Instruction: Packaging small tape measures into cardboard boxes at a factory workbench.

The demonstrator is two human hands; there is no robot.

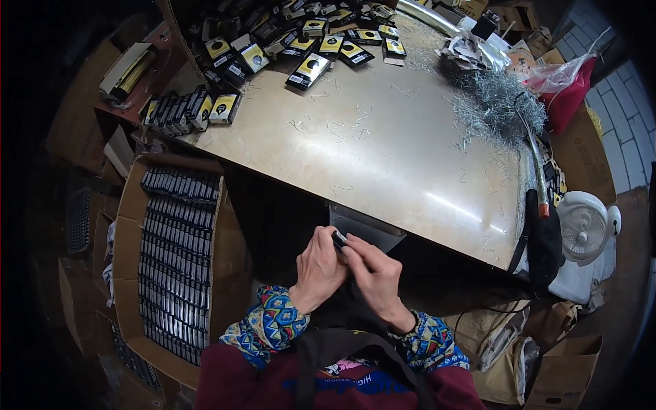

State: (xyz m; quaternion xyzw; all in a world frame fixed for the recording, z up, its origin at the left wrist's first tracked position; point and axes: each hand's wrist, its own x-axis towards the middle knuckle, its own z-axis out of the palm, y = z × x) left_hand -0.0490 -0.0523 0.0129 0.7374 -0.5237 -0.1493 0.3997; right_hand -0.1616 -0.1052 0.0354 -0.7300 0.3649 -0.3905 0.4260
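Just off the table's near edge, both my hands meet over my lap. My left hand (318, 265) is closed around a small black object with a pale edge (339, 238); the fingers cover most of it, so its kind cannot be made out. The thumb and fingers of my right hand (376, 272) pinch the same object from the other side. Loose bent metal wires (357, 128) lie scattered on the tabletop (383, 178) beyond my hands.
Small black-and-yellow boxes (307, 71) heap at the table's far left. A tangle of silvery wire hooks (497, 102) sits at the far right. On the left, an open carton (130, 273) holds rows of small dark packs. A white fan (583, 229) stands right.
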